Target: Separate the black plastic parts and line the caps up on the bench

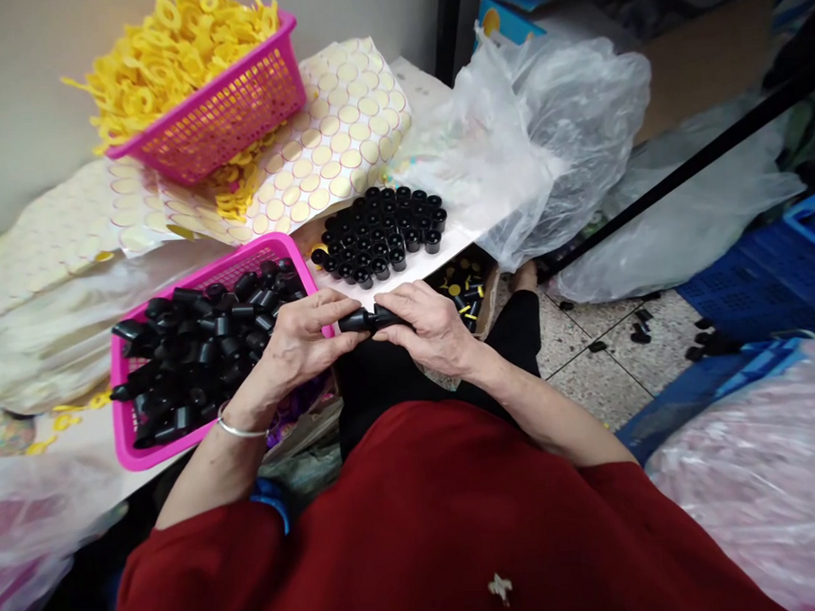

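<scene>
My left hand (312, 335) pinches a short black plastic cylinder (355, 320) between thumb and fingers. Facing it end to end, a second black plastic piece (385, 318) sits in the grip of my right hand (430, 326). The two pieces meet or nearly meet in front of my body; I cannot tell whether they are joined. Just beyond my hands, several black cup-shaped caps (383, 227) stand upright in a cluster on the white tabletop (467, 204). Beside my left hand is a pink basket (122, 381) full of loose black plastic parts (207, 350).
A pink basket (230, 124) heaped with yellow plastic pieces (180, 54) rests on sheets of round stickers (345, 119). Clear plastic bags (548, 128) lie at the right. Below the table edge, a box (492, 302) holds black-and-yellow pieces. Blue crates (763, 263) stand on the floor.
</scene>
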### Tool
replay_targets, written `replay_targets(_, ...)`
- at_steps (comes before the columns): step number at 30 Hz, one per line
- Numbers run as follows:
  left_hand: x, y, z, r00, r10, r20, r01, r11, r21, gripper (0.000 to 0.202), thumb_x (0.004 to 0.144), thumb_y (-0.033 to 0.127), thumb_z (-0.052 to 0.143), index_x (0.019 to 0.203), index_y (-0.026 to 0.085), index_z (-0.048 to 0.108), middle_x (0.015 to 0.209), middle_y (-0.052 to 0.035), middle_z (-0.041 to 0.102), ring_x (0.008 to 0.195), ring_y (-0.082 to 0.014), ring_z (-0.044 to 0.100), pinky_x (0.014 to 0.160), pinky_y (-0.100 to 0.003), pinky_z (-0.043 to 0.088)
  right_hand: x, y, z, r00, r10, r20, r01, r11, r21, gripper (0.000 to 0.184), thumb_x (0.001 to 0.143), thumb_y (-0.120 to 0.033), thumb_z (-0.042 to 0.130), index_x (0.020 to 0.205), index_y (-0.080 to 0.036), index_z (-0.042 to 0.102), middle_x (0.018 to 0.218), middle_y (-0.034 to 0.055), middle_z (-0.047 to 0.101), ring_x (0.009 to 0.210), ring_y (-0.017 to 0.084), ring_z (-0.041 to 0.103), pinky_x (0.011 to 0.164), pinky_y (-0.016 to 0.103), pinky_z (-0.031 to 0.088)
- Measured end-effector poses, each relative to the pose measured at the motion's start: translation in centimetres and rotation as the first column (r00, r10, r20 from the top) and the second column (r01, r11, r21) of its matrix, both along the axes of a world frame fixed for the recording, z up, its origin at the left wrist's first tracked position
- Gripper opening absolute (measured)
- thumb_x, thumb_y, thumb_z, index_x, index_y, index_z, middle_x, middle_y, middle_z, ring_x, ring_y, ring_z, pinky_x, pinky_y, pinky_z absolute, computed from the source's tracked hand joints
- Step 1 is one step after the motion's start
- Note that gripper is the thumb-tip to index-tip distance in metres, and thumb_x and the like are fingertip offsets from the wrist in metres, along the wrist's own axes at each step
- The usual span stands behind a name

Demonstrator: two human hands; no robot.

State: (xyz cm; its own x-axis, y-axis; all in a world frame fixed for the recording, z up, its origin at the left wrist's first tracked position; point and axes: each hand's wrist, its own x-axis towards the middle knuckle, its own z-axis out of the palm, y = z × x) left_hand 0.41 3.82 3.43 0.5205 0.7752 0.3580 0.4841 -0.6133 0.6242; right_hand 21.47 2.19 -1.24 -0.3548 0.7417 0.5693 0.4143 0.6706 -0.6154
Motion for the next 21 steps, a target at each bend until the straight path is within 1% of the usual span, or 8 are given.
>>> replay_targets(5,0.0,0.3,-0.5,0.998,-0.058,-0.003,0.057,0.998,-0.039,0.027,0.079,0.033,0.072,0.102,0.018,0.075,0.085,-0.0063,0.071,0.07,-0.0142,0.064,0.063,-0.024,0.05,-0.5,-0.3,-0.3,0.999,0.03,0.022,-0.03,0.999,-0.02,0.031,0.093,-0.034,0.058,0.119,-0.016,0.06,0.099,0.0097,0.066,0.093,0.023,0.059,0.085,0.04,0.054)
replay_targets(8,0.0,0.5,-0.9,0.999,-0.029,0.019,0.03,0.999,-0.041,0.034,0.076,0.034,0.076,0.106,0.018,0.074,0.08,-0.0056,0.072,0.063,-0.0132,0.063,0.059,-0.022,0.049,-0.7,-0.4,-0.6,0.996,0.089,0.003,-0.088,0.995,-0.034,0.034,0.094,-0.029,0.056,0.126,-0.016,0.053,0.113,0.0129,0.063,0.103,0.023,0.061,0.089,0.039,0.055)
replay_targets(10,0.0,0.4,-1.1,0.999,-0.013,0.048,0.017,0.996,-0.088,0.036,0.075,0.034,0.077,0.107,0.016,0.073,0.07,-0.0029,0.07,0.055,-0.0112,0.06,0.054,-0.02,0.047,-0.5,-0.3,-0.5,0.993,0.121,-0.005,-0.121,0.991,-0.062,0.036,0.094,-0.026,0.055,0.128,-0.017,0.05,0.122,0.0145,0.058,0.108,0.023,0.062,0.089,0.036,0.057)
replay_targets(12,0.2,0.2,-1.4,0.997,-0.009,0.082,0.024,0.981,-0.193,0.037,0.079,0.032,0.075,0.111,0.015,0.072,0.066,-0.0017,0.069,0.052,-0.0106,0.06,0.052,-0.019,0.047,-0.2,-0.2,-0.4,0.989,0.148,0.005,-0.147,0.984,-0.105,0.035,0.093,-0.022,0.056,0.127,-0.018,0.049,0.126,0.0139,0.055,0.111,0.022,0.062,0.09,0.035,0.057)
replay_targets(15,0.9,-0.6,-2.2,0.989,-0.007,0.151,0.062,0.928,-0.368,0.045,0.085,0.03,0.068,0.126,0.014,0.063,0.072,-0.0033,0.071,0.06,-0.0122,0.065,0.058,-0.02,0.052,0.4,-0.1,-0.1,0.985,0.173,0.021,-0.167,0.972,-0.163,0.034,0.091,-0.014,0.054,0.124,-0.019,0.049,0.122,0.013,0.058,0.112,0.022,0.062,0.092,0.035,0.055)
replay_targets(17,1.5,-1.1,-2.8,0.978,-0.012,0.21,0.104,0.897,-0.43,0.054,0.085,0.03,0.067,0.135,0.015,0.056,0.076,-0.0036,0.071,0.064,-0.0128,0.066,0.062,-0.022,0.055,0.8,-0.1,-0.3,0.985,0.165,0.044,-0.153,0.968,-0.197,0.033,0.09,-0.014,0.053,0.122,-0.018,0.05,0.12,0.0132,0.06,0.109,0.023,0.063,0.09,0.036,0.055)
replay_targets(19,1.9,-1.5,-3.1,0.966,-0.009,0.257,0.123,0.893,-0.433,0.06,0.082,0.032,0.071,0.137,0.016,0.053,0.085,-0.0055,0.071,0.07,-0.0139,0.067,0.067,-0.025,0.057,1.1,0.2,-1.1,0.991,0.127,0.043,-0.113,0.963,-0.245,0.03,0.089,-0.017,0.055,0.118,-0.019,0.053,0.114,0.0112,0.063,0.101,0.022,0.065,0.086,0.036,0.054)
replay_targets(21,1.6,-1.5,-3.0,0.969,0.007,0.249,0.094,0.916,-0.39,0.059,0.078,0.033,0.075,0.132,0.017,0.058,0.098,-0.0097,0.071,0.076,-0.0155,0.068,0.073,-0.029,0.058,1.4,1.0,-2.5,0.997,0.057,-0.055,-0.072,0.941,-0.332,0.026,0.087,-0.023,0.061,0.112,-0.021,0.056,0.102,0.0068,0.066,0.089,0.02,0.066,0.079,0.034,0.054)
